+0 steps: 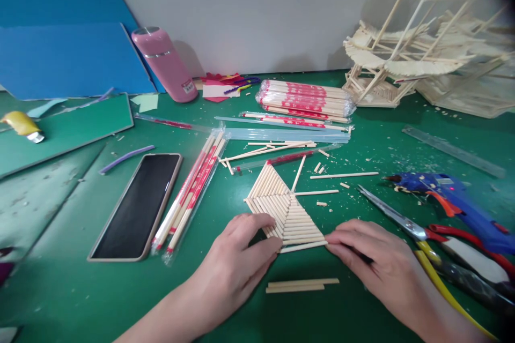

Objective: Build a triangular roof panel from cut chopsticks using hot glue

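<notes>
A panel of short wooden sticks (277, 206), laid side by side in angled sections, lies flat on the green table. Along its front edge is one more wooden stick (303, 247), slightly slanted to the row. My right hand (374, 257) pinches this stick's right end between thumb and fingers. My left hand (243, 254) grips the panel's lower left edge, its thumb tip near the stick's left end. Closer to me lie a few loose sticks (302, 282). Two thin sticks (316, 193) meet at the panel's upper right side.
At right lie a blue glue gun (454, 198), metal-tipped pliers (402, 220) and yellow-handled pliers (434, 273). A phone (137, 206) and wrapped chopsticks (195, 187) are at left. Behind stand a pink bottle (167, 64), a chopstick bundle (306, 99) and a stick-built model (402, 59).
</notes>
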A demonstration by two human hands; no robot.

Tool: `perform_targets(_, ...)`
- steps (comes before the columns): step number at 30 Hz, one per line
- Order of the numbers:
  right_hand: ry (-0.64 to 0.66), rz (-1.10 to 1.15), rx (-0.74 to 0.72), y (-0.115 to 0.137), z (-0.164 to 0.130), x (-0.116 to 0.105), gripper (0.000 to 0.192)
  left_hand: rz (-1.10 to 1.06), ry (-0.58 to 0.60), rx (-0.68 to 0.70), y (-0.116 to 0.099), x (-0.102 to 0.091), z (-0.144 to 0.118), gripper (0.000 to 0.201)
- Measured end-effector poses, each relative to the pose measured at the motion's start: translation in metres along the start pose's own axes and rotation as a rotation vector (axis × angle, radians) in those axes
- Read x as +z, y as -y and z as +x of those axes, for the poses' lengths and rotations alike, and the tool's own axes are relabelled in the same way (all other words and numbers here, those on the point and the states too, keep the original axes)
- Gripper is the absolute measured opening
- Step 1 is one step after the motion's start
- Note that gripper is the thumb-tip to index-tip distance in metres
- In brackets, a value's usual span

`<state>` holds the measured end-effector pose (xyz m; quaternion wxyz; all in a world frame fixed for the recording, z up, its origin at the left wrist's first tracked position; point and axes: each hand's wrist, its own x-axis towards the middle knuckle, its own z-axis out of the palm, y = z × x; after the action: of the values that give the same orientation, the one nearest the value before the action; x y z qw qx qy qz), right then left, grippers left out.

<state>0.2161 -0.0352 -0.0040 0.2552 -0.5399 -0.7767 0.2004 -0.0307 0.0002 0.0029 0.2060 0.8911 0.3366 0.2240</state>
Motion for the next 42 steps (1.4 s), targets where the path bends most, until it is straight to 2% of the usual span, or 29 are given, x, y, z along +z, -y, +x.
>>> perform_targets(13,-0.021,0.014,-0.018,0.003,0.003,-0.001,0.015,-0.031,0.02,0.04,-0.002,0.001,0.006,0.022)
perform_targets(20,-0.028,0.027,-0.024,0.001,0.002,-0.001,0.013,-0.049,0.046,-0.014,-0.008,-0.001,0.006,0.017)
perform_targets(26,-0.051,0.089,0.03,0.003,-0.001,-0.003,0.013,0.014,-0.054,0.039,-0.008,0.005,0.006,0.016)
perform_targets(29,-0.086,0.104,0.106,0.004,-0.001,-0.008,0.005,0.028,-0.091,0.081,-0.005,0.008,0.007,0.018)
perform_targets(33,-0.125,0.048,0.187,0.003,0.007,-0.024,0.02,0.056,-0.151,0.146,0.002,0.014,0.006,0.016)
perform_targets(37,-0.075,-0.079,0.147,-0.003,0.027,-0.042,0.026,0.09,-0.231,0.168,0.004,0.019,0.006,0.022)
perform_targets(42,-0.059,-0.249,0.049,-0.015,0.058,-0.049,0.013,0.103,-0.26,0.145,0.004,0.023,0.005,0.024)
